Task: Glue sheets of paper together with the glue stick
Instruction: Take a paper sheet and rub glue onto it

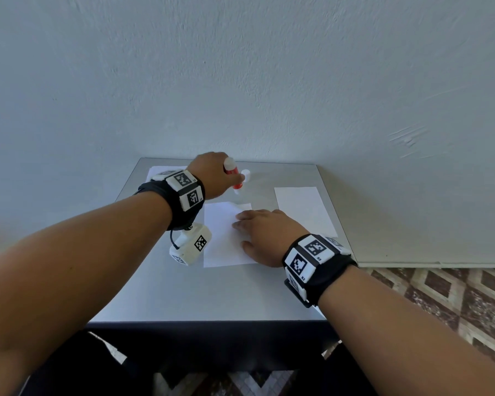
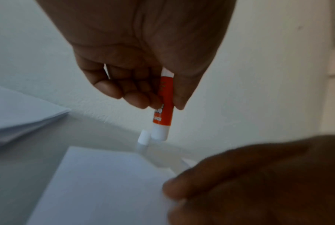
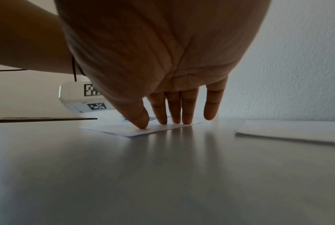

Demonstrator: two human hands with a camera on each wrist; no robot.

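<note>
The left hand (image 2: pixel 143 53) pinches the glue stick (image 2: pixel 163 105) between thumb and curled fingers (image 2: pixel 135 99), its white end pointing down just above the desk (image 1: pixel 183 287), beside a small white cap (image 2: pixel 143 138) (standing upright). The right hand (image 1: pixel 265 235) presses flat, fingers (image 3: pixel 174 109) straight, on the middle sheet (image 1: pixel 220 238).

glue stick (image 2: pixel 163 97) label: blurred, unreadable | wrist tags (image 1: pixel 300 265): perhaps "R2"

Glue stick (image 1: pixel 232 173) in left hand (image 1: pixel 212 174)
</note>
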